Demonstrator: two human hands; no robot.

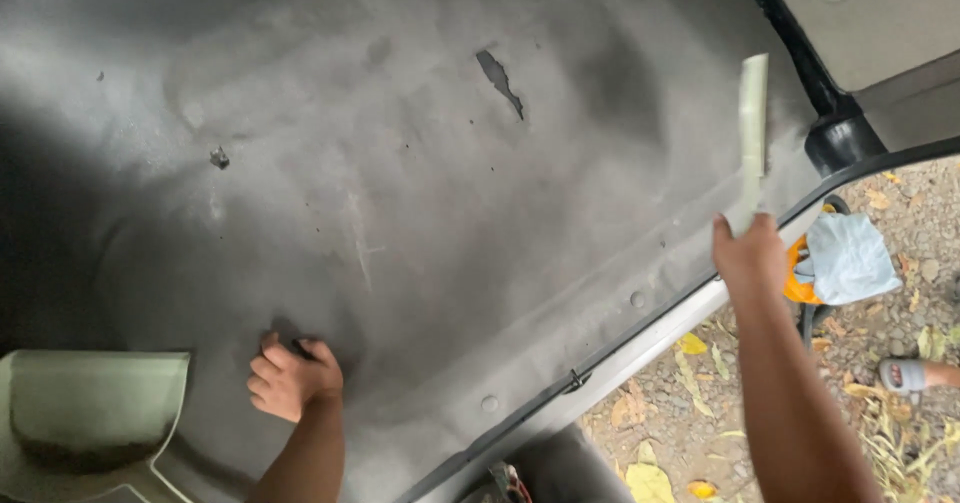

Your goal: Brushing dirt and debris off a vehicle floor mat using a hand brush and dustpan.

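We see the left hand (292, 378) resting on the grey floor mat (420, 213) of a vehicle, its fingers (265, 368) curled around a small dark thing we cannot identify. The right hand (748, 255) is raised near the door sill (640, 348), with its fingers clenched on the lower end of a pale green strip (753, 128) that stands almost upright. Outside, a light blue cloth (850, 258) lies on the gravel ground (900, 323).
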